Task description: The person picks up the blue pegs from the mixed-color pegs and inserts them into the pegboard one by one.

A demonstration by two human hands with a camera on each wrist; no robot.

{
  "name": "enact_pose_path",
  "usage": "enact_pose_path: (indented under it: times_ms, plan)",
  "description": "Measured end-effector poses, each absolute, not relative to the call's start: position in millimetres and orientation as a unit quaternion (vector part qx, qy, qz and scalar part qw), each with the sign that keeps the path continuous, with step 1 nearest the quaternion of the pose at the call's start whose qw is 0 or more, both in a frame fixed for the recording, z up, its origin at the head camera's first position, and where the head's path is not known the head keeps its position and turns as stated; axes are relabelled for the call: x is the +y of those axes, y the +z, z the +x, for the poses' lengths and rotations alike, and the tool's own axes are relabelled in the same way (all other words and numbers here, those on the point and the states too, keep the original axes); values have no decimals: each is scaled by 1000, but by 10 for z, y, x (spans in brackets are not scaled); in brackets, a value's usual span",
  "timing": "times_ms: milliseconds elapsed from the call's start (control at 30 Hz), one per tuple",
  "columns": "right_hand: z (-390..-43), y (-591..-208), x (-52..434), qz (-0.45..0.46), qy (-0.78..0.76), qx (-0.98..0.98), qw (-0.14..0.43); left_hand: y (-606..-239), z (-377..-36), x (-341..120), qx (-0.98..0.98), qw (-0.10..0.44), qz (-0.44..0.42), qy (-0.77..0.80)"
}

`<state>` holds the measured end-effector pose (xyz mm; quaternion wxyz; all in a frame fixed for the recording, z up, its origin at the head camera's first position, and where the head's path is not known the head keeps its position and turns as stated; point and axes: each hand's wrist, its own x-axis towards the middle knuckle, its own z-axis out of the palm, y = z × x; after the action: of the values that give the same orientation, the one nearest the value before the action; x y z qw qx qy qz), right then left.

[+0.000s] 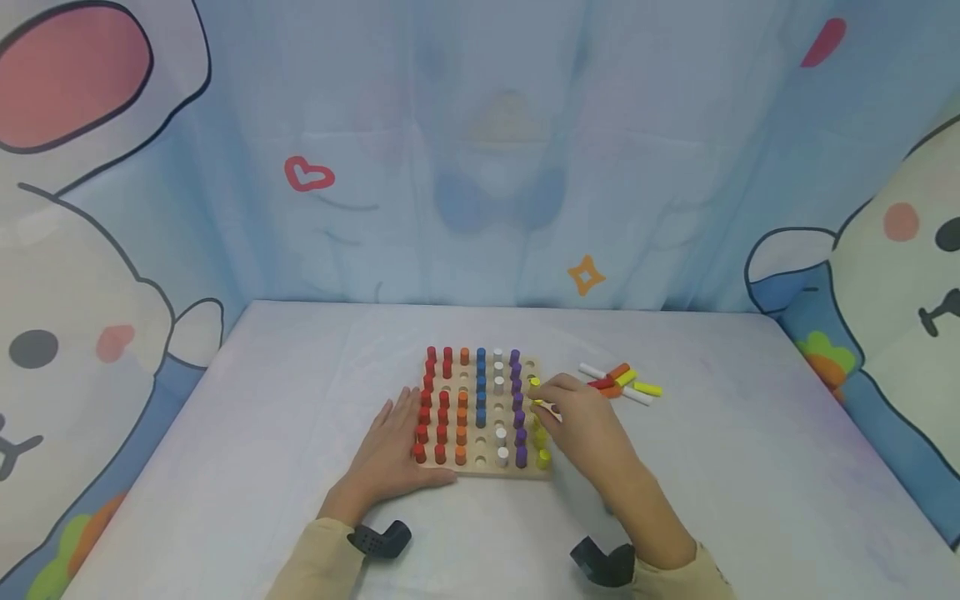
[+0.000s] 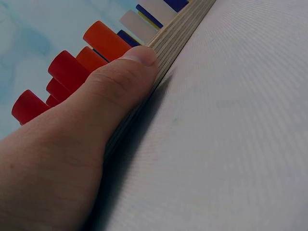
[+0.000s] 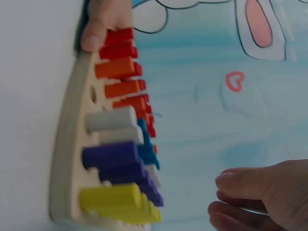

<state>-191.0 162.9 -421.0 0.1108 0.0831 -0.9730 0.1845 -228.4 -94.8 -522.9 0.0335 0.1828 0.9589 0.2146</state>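
Yellow peg [image 1: 535, 382] pinched in right hand [image 1: 581, 425] fingers over pegboard [image 1: 550, 471], left hand [image 1: 390, 454] flat alongside, loose pegs [image 1: 621, 382] nearby

Work surface and surrounding backdrop.
A pale table [image 1: 262, 433] stands enclosed by a light-blue cartoon curtain [image 1: 480, 150] printed with rabbits, hearts and stars.

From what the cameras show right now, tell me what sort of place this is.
Probably a children's play corner or staged tabletop: a pale cloth-covered table, a blue cartoon-rabbit curtain backdrop, and a wooden pegboard of coloured pegs.
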Motion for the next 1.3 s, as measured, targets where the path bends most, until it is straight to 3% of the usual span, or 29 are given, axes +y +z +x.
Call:
enact_pose_path:
  times_ms: [300, 700, 900, 1300]
  plan:
    - [-1954, -4133, 2196, 161, 172, -970, 52, -5233, -2277, -943, 958, 35, 185, 215]
    - [-2002, -4231, 2775, 94, 246, -949, -173, -5235, -2278, -957, 958, 39, 179, 222]
    - [-2008, -4371, 2851, 53, 254, -931, -256, -5234, -2273, -950, 957, 39, 180, 226]
    - [-1985, -4442, 2764, 27, 233, -925, -300, -5233, -2277, -945, 958, 37, 180, 221]
